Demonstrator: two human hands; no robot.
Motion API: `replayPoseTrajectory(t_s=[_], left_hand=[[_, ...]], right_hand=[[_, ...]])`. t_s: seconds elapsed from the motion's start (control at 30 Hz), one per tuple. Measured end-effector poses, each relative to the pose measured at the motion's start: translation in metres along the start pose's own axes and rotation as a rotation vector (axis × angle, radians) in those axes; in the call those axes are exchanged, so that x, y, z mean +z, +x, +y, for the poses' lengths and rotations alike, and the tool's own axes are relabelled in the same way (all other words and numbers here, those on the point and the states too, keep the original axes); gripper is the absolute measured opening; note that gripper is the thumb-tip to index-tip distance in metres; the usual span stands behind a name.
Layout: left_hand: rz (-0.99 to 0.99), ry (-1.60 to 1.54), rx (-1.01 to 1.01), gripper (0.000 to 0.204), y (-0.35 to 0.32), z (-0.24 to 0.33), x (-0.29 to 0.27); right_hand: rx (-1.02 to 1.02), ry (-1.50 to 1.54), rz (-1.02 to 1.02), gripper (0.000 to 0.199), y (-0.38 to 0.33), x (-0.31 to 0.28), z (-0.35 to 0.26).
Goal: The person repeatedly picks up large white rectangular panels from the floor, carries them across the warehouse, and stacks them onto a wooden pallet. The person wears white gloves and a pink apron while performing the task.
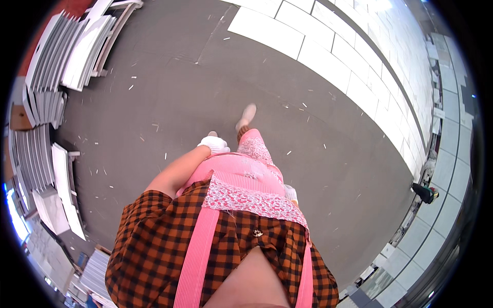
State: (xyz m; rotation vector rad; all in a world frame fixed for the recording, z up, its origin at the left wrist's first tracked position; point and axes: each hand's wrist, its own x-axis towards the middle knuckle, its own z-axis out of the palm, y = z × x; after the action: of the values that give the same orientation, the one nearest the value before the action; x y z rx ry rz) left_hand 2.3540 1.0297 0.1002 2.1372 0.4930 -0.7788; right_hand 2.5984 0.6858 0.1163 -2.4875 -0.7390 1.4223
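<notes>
My left hand (215, 146), in a white knit glove, hangs in front of my pink apron (233, 169), close to its left edge. Its fingers look curled together, and nothing shows in them. On the other side, only a small strip of the white glove on my right hand (291, 193) shows past the apron; its fingers are hidden. Below me, one light-coloured shoe (247, 115) is stretched ahead on the grey floor (169, 102); the tip of the other appears just beyond my left glove.
Stacks of pale panels (46, 56) stand along the left, with more panels (67, 185) nearer. Large white tiles (328, 56) cover the floor at the far right. Small white scraps (304, 104) are scattered about. A dark object (424, 193) lies by the right-hand strip.
</notes>
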Motion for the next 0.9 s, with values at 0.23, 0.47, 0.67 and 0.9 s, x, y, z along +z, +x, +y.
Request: replayPoseTrajectory(t_s=[0.23, 0.47, 0.67, 0.9], left_hand=[[0.089, -0.048, -0.252, 0.041, 0.046, -0.049, -0.137], [0.522, -0.194, -0.423, 0.039, 0.067, -0.044, -0.25], [0.38, -0.119, -0.334, 0.036, 0.116, -0.07, -0.304], [0.183, 0.002, -0.147, 0.036, 0.181, -0.065, -0.411]], right_hand=[[-0.387, -0.493, 0.093, 0.012, 0.145, -0.046, -0.077], [0.082, 0.536, 0.119, 0.031, 0.255, -0.185, -0.256], [0.01, 0.712, 0.19, 0.042, 0.294, -0.234, -0.328], [-0.119, 0.003, 0.153, 0.036, 0.258, -0.189, -0.239]])
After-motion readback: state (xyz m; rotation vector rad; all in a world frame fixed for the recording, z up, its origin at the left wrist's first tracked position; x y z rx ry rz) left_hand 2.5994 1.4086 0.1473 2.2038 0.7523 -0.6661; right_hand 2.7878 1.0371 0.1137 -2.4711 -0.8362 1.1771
